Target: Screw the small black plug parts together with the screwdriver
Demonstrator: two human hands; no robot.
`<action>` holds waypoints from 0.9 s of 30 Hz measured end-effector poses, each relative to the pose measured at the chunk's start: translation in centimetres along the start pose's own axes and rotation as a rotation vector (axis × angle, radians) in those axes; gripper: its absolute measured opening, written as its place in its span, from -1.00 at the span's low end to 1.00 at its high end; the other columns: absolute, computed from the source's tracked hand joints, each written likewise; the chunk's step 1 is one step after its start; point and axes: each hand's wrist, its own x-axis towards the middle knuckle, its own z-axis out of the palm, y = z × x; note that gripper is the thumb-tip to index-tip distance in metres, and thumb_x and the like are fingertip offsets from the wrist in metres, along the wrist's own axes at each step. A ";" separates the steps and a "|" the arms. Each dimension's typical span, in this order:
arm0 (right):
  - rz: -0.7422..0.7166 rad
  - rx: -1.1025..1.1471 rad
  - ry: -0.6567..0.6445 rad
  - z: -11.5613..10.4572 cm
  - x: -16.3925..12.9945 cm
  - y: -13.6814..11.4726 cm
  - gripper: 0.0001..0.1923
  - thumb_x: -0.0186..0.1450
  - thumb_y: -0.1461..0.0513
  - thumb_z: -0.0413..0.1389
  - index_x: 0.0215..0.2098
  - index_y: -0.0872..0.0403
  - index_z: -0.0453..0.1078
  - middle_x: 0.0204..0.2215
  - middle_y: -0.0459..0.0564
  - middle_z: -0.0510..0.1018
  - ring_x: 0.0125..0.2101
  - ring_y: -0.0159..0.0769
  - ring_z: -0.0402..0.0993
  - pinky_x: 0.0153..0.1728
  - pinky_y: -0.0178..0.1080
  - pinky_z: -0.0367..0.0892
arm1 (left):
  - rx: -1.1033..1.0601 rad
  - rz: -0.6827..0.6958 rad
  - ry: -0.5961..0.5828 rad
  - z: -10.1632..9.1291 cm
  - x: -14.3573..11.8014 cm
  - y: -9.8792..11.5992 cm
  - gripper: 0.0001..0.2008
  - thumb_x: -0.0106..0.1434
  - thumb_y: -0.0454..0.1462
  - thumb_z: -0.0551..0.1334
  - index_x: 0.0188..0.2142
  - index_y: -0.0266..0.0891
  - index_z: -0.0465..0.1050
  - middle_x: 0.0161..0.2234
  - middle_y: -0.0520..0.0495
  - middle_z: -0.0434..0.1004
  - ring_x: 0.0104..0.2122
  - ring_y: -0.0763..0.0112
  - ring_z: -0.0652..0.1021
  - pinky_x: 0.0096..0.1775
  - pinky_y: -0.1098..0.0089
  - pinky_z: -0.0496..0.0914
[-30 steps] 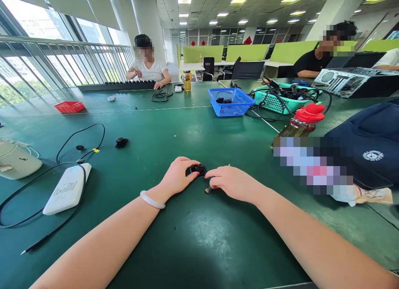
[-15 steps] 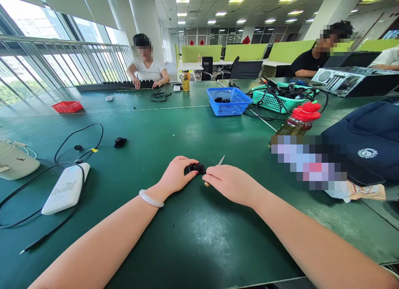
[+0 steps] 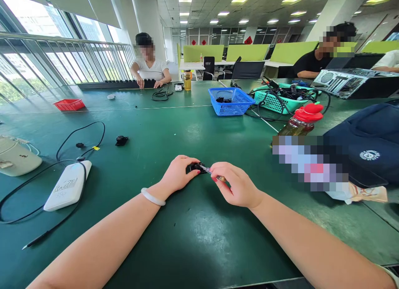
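Note:
My left hand (image 3: 179, 172), with a white bangle at the wrist, grips a small black plastic part (image 3: 195, 166) between thumb and fingers on the green table (image 3: 149, 152). Much of that part is hidden by the fingers. In my right hand (image 3: 235, 183) is a slim, pointed metal tool (image 3: 205, 168) with a brownish end (image 3: 222, 178). Its tip reaches the black part from the right; whether it presses into it I cannot tell. The tool's exact kind does not show clearly.
To the left lie a white power bank (image 3: 68, 185), a black cable (image 3: 40, 235) and a black piece (image 3: 121, 140). Blue basket (image 3: 232, 108), green basket (image 3: 268, 102) and red-lidded bottle (image 3: 304, 118) stand farther right. A person (image 3: 149, 69) sits across the table.
My right hand has turned the tool round: its tip pointed up and away, and now it points left onto the black part. My left hand keeps its hold.

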 end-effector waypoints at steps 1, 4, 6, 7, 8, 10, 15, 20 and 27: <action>-0.005 -0.003 -0.010 0.0 0.1 0.0 -0.75 0.28 0.43 -0.06 -0.18 0.00 0.25 -0.31 0.00 0.50 -0.27 -0.29 0.50 -0.26 -0.23 0.49 | 0.000 0.004 0.002 0.0 0.0 0.0 -0.72 0.24 -0.19 0.26 -0.05 -0.06 0.52 -0.09 -0.03 0.58 0.04 0.17 0.44 0.10 0.12 0.36; -0.025 -0.015 -0.032 0.1 0.1 -0.1 -0.76 0.28 0.44 -0.05 -0.19 0.01 0.26 -0.29 0.01 0.50 -0.26 -0.29 0.49 -0.24 -0.24 0.48 | -0.004 0.001 0.003 0.1 0.1 0.0 -0.73 0.23 -0.21 0.26 -0.06 -0.07 0.52 -0.10 -0.02 0.59 0.03 0.19 0.45 0.09 0.14 0.36; -0.045 -0.025 -0.062 0.2 0.0 -0.2 -0.77 0.27 0.44 -0.03 -0.20 0.03 0.28 -0.27 0.03 0.51 -0.26 -0.30 0.48 -0.24 -0.24 0.47 | -0.005 -0.005 0.004 0.1 0.2 0.0 -0.74 0.23 -0.22 0.26 -0.07 -0.07 0.52 -0.10 -0.02 0.59 0.02 0.19 0.45 0.09 0.15 0.36; -0.057 -0.031 -0.089 0.3 -0.1 -0.2 -0.78 0.27 0.44 -0.02 -0.20 0.04 0.29 -0.27 0.03 0.51 -0.27 -0.30 0.47 -0.25 -0.25 0.46 | -0.005 -0.007 0.004 0.0 0.2 0.0 -0.74 0.23 -0.22 0.26 -0.07 -0.07 0.52 -0.10 -0.01 0.59 0.01 0.19 0.45 0.08 0.15 0.36; -0.070 -0.037 -0.122 0.4 -0.2 -0.3 -0.79 0.26 0.44 -0.02 -0.22 0.05 0.30 -0.27 0.03 0.51 -0.29 -0.30 0.46 -0.26 -0.25 0.45 | -0.005 -0.009 0.005 0.0 0.2 0.1 -0.75 0.23 -0.23 0.26 -0.08 -0.07 0.53 -0.10 -0.01 0.59 0.01 0.20 0.46 0.08 0.15 0.36; -0.103 -0.055 -0.214 0.7 -0.4 -0.4 -0.82 0.27 0.42 -0.02 -0.24 0.06 0.32 -0.28 0.03 0.50 -0.32 -0.31 0.43 -0.28 -0.25 0.43 | -0.004 -0.012 0.005 0.0 0.2 0.1 -0.74 0.23 -0.26 0.25 -0.08 -0.07 0.53 -0.10 -0.01 0.59 0.01 0.20 0.46 0.09 0.15 0.36; -0.164 -0.163 -0.482 1.9 -0.6 -1.0 -0.87 0.35 0.32 0.00 -0.33 0.08 0.35 -0.34 -0.02 0.45 -0.43 -0.36 0.35 -0.40 -0.30 0.34 | -0.001 -0.028 0.003 0.1 0.2 0.1 -0.72 0.20 -0.32 0.26 -0.08 -0.08 0.53 -0.10 -0.02 0.58 0.00 0.20 0.46 0.08 0.15 0.37; -0.162 -0.210 -0.475 2.6 -0.8 -1.0 -0.83 0.38 0.25 0.00 -0.37 0.09 0.35 -0.38 -0.03 0.41 -0.48 -0.38 0.29 -0.44 -0.31 0.25 | -0.001 -0.035 -0.008 0.1 0.2 0.0 -0.69 0.20 -0.33 0.25 -0.05 -0.08 0.51 -0.10 -0.03 0.57 -0.01 0.20 0.47 0.07 0.16 0.37; -0.058 -0.229 -0.234 1.1 -0.2 -0.3 -0.80 0.39 0.22 0.00 -0.40 0.08 0.32 -0.47 -0.06 0.39 -0.48 -0.35 0.24 -0.44 -0.30 0.14 | -0.005 -0.032 -0.020 0.2 0.2 -0.2 -0.71 0.22 -0.27 0.26 -0.04 -0.08 0.51 -0.10 -0.03 0.56 -0.02 0.20 0.47 0.07 0.18 0.35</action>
